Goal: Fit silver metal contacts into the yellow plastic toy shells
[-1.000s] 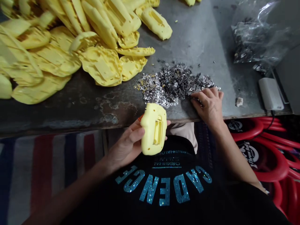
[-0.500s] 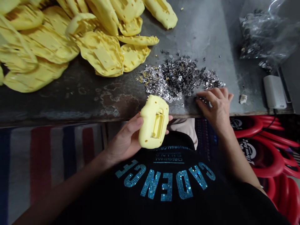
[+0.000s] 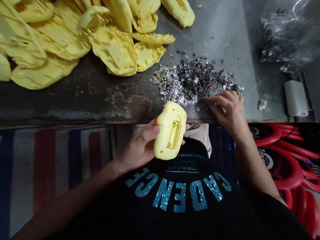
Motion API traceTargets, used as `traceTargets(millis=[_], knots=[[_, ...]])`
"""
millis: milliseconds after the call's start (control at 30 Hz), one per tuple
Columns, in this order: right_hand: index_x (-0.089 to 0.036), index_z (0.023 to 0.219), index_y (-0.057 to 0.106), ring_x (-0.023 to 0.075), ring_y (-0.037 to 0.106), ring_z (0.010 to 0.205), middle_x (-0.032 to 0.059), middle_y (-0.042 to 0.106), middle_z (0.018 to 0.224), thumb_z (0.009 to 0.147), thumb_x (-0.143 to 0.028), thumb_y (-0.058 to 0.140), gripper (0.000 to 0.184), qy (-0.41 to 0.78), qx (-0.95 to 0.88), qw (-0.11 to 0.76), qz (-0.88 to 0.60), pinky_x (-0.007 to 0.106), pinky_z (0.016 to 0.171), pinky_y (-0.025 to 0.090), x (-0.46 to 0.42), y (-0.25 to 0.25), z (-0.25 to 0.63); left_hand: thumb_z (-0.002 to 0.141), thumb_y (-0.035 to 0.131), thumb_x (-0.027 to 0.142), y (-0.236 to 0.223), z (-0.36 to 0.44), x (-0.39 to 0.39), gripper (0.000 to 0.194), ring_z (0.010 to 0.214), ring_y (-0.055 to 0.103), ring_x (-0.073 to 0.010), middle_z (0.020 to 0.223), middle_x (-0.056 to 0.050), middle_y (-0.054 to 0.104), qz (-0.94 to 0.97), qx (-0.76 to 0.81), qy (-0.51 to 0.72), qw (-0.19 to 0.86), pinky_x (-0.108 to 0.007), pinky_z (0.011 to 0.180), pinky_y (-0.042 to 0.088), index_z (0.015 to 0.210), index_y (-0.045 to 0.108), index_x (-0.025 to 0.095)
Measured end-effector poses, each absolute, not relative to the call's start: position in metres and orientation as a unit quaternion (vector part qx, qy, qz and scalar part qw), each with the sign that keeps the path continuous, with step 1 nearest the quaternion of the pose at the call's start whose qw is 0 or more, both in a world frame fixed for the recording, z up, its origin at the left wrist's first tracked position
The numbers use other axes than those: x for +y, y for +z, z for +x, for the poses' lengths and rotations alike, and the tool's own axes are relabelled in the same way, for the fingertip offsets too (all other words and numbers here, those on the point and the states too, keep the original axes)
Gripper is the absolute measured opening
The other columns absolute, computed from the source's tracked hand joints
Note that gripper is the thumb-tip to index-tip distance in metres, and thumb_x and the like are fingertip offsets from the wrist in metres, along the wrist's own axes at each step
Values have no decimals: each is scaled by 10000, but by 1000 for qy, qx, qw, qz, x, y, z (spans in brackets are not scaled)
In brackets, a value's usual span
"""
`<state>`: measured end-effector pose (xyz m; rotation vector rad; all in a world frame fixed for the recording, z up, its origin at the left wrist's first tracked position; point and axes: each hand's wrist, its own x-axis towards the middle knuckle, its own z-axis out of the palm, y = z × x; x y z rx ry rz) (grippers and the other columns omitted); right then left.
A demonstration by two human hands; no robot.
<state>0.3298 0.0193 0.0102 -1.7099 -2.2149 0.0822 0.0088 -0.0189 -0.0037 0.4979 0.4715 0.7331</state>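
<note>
A yellow plastic casing (image 3: 165, 140) with an uncovered battery compartment is gripped in my left hand (image 3: 140, 143), just off the table's front edge. Its compartment side faces up, and a bit of orange shows by my fingertips. My right hand (image 3: 231, 111) rests at the near right side of a heap of small shiny metal pieces (image 3: 197, 80). Thumb and forefinger are curled toward each other there; whether a piece sits between them is too small to make out.
Many yellow casing halves (image 3: 115, 53) are piled at the table's left. To the right lie a clear bag of metal pieces (image 3: 280, 36), a white box with a cable (image 3: 296, 98) and a whitish lump (image 3: 262, 105). Red rings (image 3: 287, 166) are stacked below the table (image 3: 95, 96) at right.
The view has shifted slightly, so most things sit a little further right. My right thumb and fingers have moved slightly left along the heap's edge. My left hand keeps holding the casing.
</note>
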Motion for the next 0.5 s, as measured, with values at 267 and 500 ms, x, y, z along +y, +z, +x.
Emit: traceTargets(millis=[267,500], knots=[[-302,1141,841,328,659,1098,63,799,1059,1105,-411,716,170,-14,-740,217,-637,491,971,419,-3,-11,323,1017,854,614,-10,15,-23,687,1189,850,-299,1514,-176,814,216,267,388,855,-394,1026,690,1543,740,187],[-287,1065,813,292,704,989,37,814,989,1098,-318,746,82,21,-769,276,-577,455,893,429,-1,1,309,986,869,660,-7,22,-23,731,1154,856,-350,1432,-210,835,201,269,370,866,-392,855,725,1498,725,160]])
